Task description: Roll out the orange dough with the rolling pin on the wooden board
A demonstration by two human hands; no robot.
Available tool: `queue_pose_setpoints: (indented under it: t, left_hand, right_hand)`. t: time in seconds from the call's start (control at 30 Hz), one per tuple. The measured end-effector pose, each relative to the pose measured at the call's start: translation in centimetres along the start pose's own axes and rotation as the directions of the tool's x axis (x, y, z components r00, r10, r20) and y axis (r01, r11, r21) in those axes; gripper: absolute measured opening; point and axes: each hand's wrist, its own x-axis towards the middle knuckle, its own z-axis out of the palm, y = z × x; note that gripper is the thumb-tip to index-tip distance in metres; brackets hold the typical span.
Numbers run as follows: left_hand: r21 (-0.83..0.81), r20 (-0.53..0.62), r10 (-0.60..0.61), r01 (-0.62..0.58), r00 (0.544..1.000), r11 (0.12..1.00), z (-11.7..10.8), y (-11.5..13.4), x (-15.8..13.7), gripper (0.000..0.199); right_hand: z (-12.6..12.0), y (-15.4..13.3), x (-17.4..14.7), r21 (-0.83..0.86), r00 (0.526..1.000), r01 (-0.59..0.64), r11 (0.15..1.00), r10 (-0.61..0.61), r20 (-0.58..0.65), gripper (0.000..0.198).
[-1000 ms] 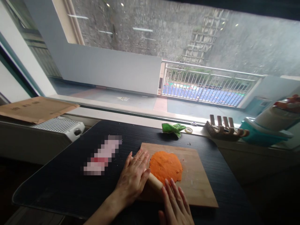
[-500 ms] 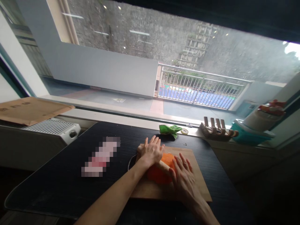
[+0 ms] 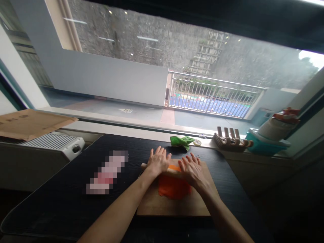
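2 hands press a rolling pin — over dough.

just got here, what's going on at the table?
A person has both hands on a rolling pin, the left hand towards one end and the right hand towards the other, fingers stretched out. The pin lies across a flat orange sheet on a wooden board, with most of the visible orange on the person's side of it. A green cloth lies beyond the board.
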Motion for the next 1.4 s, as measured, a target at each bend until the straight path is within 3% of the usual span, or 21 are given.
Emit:
queue_pose_setpoints:
  t: [0.07,0.13,0.27,0.33,0.4,0.47,0.57,0.67,0.73,0.8,0.9,1.0,1.07,1.17,1.27,1.4]
  left_hand:
    - [-0.003,0.01,-0.017,0.017,1.0,1.0,0.0,0.1,1.1,0.048]
    - [-0.003,0.013,-0.011,0.011,1.0,1.0,-0.3,0.1,0.2,0.048]
    - [-0.002,-0.002,0.067,-0.067,0.998,0.998,-0.8,0.0,-6.1,0.048]
    - [-0.009,-0.042,0.122,-0.123,0.992,0.992,-0.8,-0.1,-8.9,0.048]
    - [-0.007,-0.078,0.147,-0.148,0.986,0.989,-0.7,-0.1,-9.8,0.047]
    - [0.004,-0.079,0.121,-0.121,0.989,0.993,-0.5,-0.2,-8.3,0.046]
    - [0.019,-0.05,0.056,-0.055,0.997,0.998,-0.3,-0.5,-3.5,0.045]
    - [0.028,-0.047,0.018,-0.017,0.999,0.999,-0.3,-0.7,0.6,0.045]
    - [0.033,-0.046,0.004,-0.002,0.999,0.999,-0.5,-0.6,1.2,0.045]
    - [0.033,-0.042,0.002,0.0,0.999,0.999,-0.6,-0.4,-0.3,0.046]
    - [0.032,-0.039,0.046,-0.044,0.998,0.998,-0.6,-0.3,-5.5,0.047]
    - [0.052,-0.084,0.197,-0.194,0.977,0.98,-0.4,-0.6,-10.7,0.047]
    - [0.073,-0.113,0.286,-0.279,0.952,0.958,-0.4,-0.8,-12.1,0.05]
    - [0.054,-0.109,0.231,-0.226,0.967,0.972,-0.5,-0.9,-9.7,0.047]
    - [0.026,-0.052,0.076,-0.075,0.996,0.997,-0.6,-0.9,-4.1,0.044]
    - [0.038,-0.046,-0.008,0.009,0.999,0.999,-0.6,-1.1,1.3,0.043]
  right_hand:
    - [-0.1,0.3,1.3,-0.009,0.999,-0.007,1.0,0.008,0.031,0.035]
    - [0.0,0.3,0.6,-0.008,0.998,0.056,0.998,-0.056,0.016,0.034]
    - [0.9,-0.2,-5.1,-0.013,0.956,0.246,0.969,-0.245,-0.161,0.038]
    - [1.1,-0.6,-7.5,-0.032,0.928,0.281,0.959,-0.28,-0.247,0.045]
    - [1.1,-0.9,-8.0,-0.031,0.927,0.272,0.962,-0.271,-0.259,0.047]
    - [0.9,-0.9,-6.2,-0.005,0.959,0.214,0.977,-0.211,-0.191,0.042]
    - [0.7,-0.6,-1.1,0.03,0.997,0.073,0.997,-0.072,-0.023,0.036]
    - [0.6,-0.2,3.3,0.03,0.998,0.0,1.0,-0.002,0.068,0.037]
    - [0.6,-0.1,4.1,0.029,0.997,-0.003,1.0,0.0,0.076,0.038]
    - [0.8,-0.1,2.6,0.031,0.998,0.018,0.999,-0.02,0.066,0.038]
    - [1.2,-0.2,-2.8,0.0,0.99,0.129,0.992,-0.129,-0.058,0.041]
    - [1.6,-0.3,-8.1,-0.078,0.934,0.267,0.96,-0.278,-0.225,0.052]
    - [1.6,-0.5,-9.4,-0.09,0.917,0.289,0.953,-0.302,-0.259,0.058]
    - [1.4,-0.7,-6.8,-0.03,0.956,0.207,0.978,-0.208,-0.209,0.048]
    - [1.2,-0.6,-0.8,0.022,0.997,0.077,0.997,-0.076,-0.025,0.038]
    - [1.1,-0.3,5.1,0.026,0.997,0.01,1.0,-0.013,0.078,0.036]
